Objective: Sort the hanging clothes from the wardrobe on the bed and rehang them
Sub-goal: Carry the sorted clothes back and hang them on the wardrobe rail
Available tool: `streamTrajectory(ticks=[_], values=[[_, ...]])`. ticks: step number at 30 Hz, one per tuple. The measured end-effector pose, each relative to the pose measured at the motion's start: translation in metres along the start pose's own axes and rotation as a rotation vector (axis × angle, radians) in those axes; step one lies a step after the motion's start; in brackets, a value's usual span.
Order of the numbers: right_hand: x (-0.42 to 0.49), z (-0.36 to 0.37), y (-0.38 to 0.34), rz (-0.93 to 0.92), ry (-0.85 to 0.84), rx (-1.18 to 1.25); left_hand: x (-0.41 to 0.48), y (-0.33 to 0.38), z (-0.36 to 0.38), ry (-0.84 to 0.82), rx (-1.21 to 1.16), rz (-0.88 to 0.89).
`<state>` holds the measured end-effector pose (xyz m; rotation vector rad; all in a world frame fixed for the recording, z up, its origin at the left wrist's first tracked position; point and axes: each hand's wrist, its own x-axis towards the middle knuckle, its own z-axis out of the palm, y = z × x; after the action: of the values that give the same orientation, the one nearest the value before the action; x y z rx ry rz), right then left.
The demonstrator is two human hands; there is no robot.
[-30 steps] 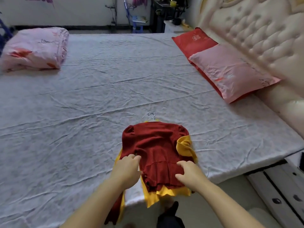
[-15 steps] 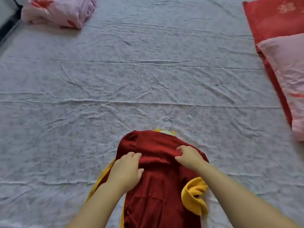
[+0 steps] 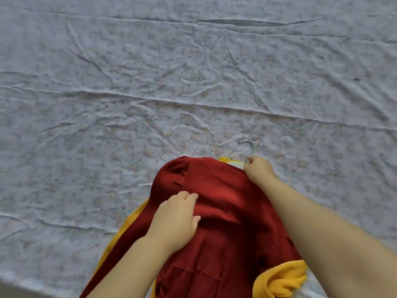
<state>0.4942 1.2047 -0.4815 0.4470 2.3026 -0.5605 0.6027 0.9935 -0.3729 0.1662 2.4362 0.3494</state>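
Two garments on 1 hanger [image 3: 250, 154], lying at the bed's [image 3: 150, 82] near edge: red knit top [image 3: 225, 190] over yellow knit [image 3: 279, 280]. R hand [image 3: 257, 168] fingers pinch the hanger neck below its hook. L hand [image 3: 176, 220] rests mid-top, fingers bent; can't tell if gripping.

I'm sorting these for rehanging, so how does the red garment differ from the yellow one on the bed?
Colour: the red garment is dark red, the yellow garment mustard.
Layer: the red garment lies on top, the yellow garment beneath it.
Visibility: the red garment shows most of its body; the yellow garment shows only edges, neckline and a cuff.
Both look knitted and lie on the bed sheet.
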Motion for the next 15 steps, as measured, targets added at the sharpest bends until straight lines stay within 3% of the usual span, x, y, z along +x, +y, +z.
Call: streamTrajectory(ticks=[8,12,15], values=[[0.019,0.015,-0.004,0.216,0.129,0.464,-0.01,-0.018,0.015,-0.014,-0.022,-0.037],[0.012,0.012,-0.007,0.244,0.155,0.745,-0.019,-0.02,0.018,-0.018,-0.018,-0.033],[0.0,0.002,-0.016,0.176,0.151,0.772,-0.028,-0.02,0.015,0.006,-0.015,-0.01]])
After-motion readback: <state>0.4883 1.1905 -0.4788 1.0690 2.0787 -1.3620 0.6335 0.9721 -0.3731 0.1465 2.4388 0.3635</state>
